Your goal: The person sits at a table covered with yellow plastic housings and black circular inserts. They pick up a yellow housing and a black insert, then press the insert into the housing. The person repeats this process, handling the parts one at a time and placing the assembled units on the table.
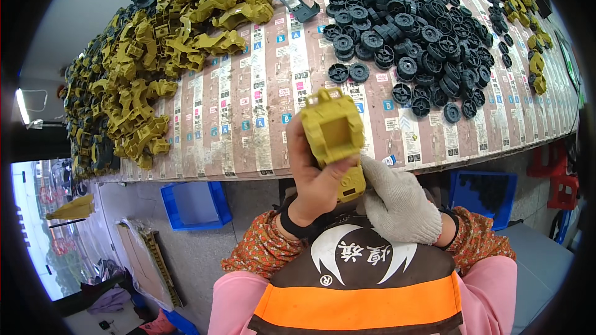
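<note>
A yellow plastic toy vehicle body [334,129], with a square hollow in its top and a loop at its far end, is held up in front of my apron. My bare left hand [313,180] wraps round its left side, the thumb pressed across the near part. Against the lower right side of the same piece, my right hand [400,201], in a pale knitted glove, is closed with its fingertips partly hidden behind it. Beyond my hands, a pile of black toy wheels [428,43] lies on the table.
The table [248,118] is covered in printed sheeting. Yellow plastic parts [133,87] are heaped at left, and more yellow parts [537,56] lie at far right. A dark grey plastic part [298,5] lies at the back. Below the table edge stand blue bins [195,206] and red stools [562,189].
</note>
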Tool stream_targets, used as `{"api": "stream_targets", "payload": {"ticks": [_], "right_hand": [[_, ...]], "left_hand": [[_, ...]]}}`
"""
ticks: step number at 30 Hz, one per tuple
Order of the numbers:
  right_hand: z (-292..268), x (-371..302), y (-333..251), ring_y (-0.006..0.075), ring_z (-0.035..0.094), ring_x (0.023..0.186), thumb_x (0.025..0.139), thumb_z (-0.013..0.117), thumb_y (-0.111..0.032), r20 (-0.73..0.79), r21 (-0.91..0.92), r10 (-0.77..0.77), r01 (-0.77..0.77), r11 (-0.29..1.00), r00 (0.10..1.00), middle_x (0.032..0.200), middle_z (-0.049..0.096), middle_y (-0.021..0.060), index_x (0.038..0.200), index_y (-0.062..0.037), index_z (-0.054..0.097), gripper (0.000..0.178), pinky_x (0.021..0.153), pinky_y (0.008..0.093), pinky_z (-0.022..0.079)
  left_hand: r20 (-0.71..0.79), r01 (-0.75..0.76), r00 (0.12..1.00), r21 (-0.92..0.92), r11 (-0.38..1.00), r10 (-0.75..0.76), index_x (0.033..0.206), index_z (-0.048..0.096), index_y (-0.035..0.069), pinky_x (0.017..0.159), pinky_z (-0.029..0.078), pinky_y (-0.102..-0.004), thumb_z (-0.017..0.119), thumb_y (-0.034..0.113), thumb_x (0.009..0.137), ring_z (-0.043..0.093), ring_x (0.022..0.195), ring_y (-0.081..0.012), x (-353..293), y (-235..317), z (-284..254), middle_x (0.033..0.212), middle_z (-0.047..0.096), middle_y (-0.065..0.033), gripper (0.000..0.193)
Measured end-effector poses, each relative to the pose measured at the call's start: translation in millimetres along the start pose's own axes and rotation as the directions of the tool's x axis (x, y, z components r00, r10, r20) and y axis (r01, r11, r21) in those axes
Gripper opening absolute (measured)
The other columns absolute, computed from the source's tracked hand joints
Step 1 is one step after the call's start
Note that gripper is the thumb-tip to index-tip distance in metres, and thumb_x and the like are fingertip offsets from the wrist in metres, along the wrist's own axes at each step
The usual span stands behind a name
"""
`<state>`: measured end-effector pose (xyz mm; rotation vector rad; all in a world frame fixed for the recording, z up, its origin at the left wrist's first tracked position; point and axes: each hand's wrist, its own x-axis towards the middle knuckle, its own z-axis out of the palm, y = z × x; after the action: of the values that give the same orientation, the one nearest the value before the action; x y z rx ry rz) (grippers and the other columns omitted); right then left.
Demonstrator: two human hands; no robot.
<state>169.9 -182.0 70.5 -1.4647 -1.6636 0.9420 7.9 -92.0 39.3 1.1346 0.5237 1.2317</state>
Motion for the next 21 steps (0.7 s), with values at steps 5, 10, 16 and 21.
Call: {"api": "stream_targets", "payload": {"ticks": [5,10,16,21], "right_hand": [[0.9,2.1,-4.2,0.0505,0.069,0.073,0.086,0.062,-0.004,0.017,-0.010,0.047,-0.047,0.999,0.999,0.078,0.069,0.0272,0.141,0.0041,0.053,0.056,0.069,0.0572,0.055],[-25.4,23.1,5.1,0.0496,0.072,0.084,0.086,0.061,-0.006,0.125,-0.157,0.114,-0.094,0.983,0.985,0.084,0.071,0.0293,0.124,-0.0014,0.069,0.039,0.078,0.0546,0.058],[-59.0,31.6,-2.7,0.0347,0.072,0.115,0.085,0.075,-0.006,-0.273,0.097,-0.003,0.031,0.995,0.962,0.133,0.069,0.0218,0.141,-0.0037,0.064,0.056,0.098,0.0452,0.057],[-60.8,29.5,16.5,0.0234,0.064,0.123,0.081,0.084,-0.006,0.060,0.190,0.017,-0.028,0.981,0.998,0.134,0.064,0.0123,0.139,-0.0019,0.060,0.063,0.104,0.0372,0.053]], "left_hand": [[0.021,-0.016,1.000,0.017,1.000,0.016,0.159,0.030,0.005,0.113,0.050,-0.0380,0.082,0.008,0.095,0.059,0.134,-0.0225,1.8,2.4,5.7,0.151,0.051,-0.0122,0.083],[0.115,-0.057,0.992,0.111,0.992,0.044,0.158,0.031,0.006,0.111,0.051,-0.0372,0.079,0.003,0.096,0.058,0.134,-0.0209,6.8,-10.2,7.5,0.148,0.052,-0.0116,0.078],[0.332,0.346,0.776,0.487,0.802,-0.536,0.159,0.031,0.011,0.099,0.053,-0.0351,0.077,0.010,0.097,0.065,0.114,-0.0199,34.0,16.4,-4.4,0.126,0.063,-0.0123,0.077],[0.391,0.639,0.494,0.443,0.629,-0.777,0.164,0.022,0.014,0.102,0.051,-0.0374,0.078,0.024,0.097,0.067,0.120,-0.0287,34.4,25.0,-17.0,0.130,0.066,-0.0189,0.088]]}}
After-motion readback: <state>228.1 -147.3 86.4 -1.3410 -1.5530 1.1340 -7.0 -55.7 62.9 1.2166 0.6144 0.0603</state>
